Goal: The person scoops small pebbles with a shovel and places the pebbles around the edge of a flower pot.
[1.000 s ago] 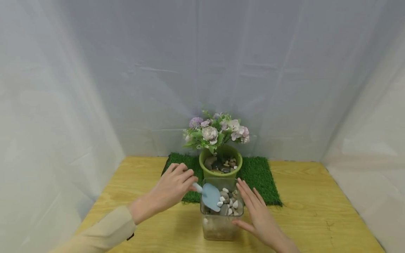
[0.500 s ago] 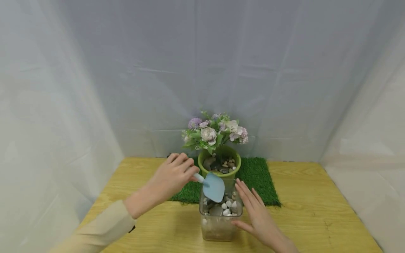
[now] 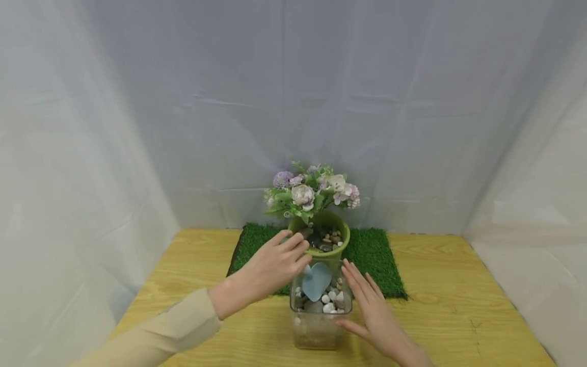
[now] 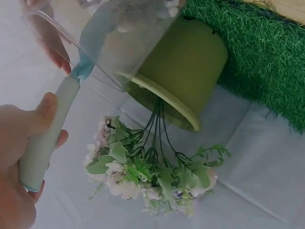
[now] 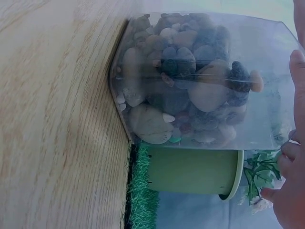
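Observation:
My left hand grips the pale handle of a small blue hand trowel, its thumb laid along the handle in the left wrist view. The trowel's blade is inside a clear square container, tip down over the stones at its far side. White, grey and brown pebbles fill the lower part of the container. My right hand rests with straight fingers against the container's right side. Whether the blade carries any stones is not visible.
Just behind the container is a green flowerpot with stones inside and artificial flowers in pink, white and purple. It stands on a square of artificial grass on the wooden table. Pale sheeting surrounds the table.
The trowel first rises from the pebbles, tilting. Then my left hand shifts right and the blade turns, its tip pointing down in the container. The right hand stays in place.

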`<state>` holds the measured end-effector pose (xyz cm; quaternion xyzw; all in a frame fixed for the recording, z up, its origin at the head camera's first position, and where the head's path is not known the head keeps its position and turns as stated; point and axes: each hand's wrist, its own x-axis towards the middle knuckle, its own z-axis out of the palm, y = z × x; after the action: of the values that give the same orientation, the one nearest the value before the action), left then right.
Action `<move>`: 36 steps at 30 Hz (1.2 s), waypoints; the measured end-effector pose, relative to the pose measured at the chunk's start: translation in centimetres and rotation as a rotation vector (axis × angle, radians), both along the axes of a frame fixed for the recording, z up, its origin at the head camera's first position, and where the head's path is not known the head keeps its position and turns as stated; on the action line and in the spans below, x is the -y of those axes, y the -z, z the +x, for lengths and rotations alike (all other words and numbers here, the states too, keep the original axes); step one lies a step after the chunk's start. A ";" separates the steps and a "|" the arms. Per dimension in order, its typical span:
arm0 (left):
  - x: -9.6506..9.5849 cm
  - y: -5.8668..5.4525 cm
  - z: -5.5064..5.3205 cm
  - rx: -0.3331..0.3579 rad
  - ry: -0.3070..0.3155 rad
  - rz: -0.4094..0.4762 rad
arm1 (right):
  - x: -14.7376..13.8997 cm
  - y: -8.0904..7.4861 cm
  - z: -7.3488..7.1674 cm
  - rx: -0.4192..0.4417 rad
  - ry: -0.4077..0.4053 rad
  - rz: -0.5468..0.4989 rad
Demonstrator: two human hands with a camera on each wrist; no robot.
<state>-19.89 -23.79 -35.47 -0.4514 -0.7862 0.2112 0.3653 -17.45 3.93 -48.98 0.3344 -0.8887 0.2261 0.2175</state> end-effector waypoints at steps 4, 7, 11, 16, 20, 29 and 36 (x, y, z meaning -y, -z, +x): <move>0.5 0.1 -0.3 0.041 0.017 0.010 | 0.0 -0.1 0.1 0.030 0.002 0.008; 0.4 0.3 -0.6 0.023 0.053 0.015 | -0.1 -0.1 0.1 0.038 -0.001 0.009; 0.1 0.5 -0.8 0.001 0.056 0.014 | -0.1 -0.1 0.0 0.025 -0.008 0.009; 0.1 0.4 -0.7 -0.018 -0.046 -0.060 | 0.0 0.0 0.0 -0.029 -0.020 -0.011; 0.2 0.5 -0.6 -0.009 -0.035 -0.082 | 0.0 0.0 0.1 -0.018 -0.012 -0.010; -0.2 0.6 -0.8 0.026 0.015 -0.065 | 0.1 -0.2 0.1 0.036 -0.002 0.015; 0.1 1.0 -1.5 0.208 -0.001 0.005 | 0.1 -0.1 0.0 0.031 0.007 0.010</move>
<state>-21.35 -23.92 -36.51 -0.4694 -0.8208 0.1613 0.2826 -17.42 3.86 -48.90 0.3287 -0.8942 0.2261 0.2030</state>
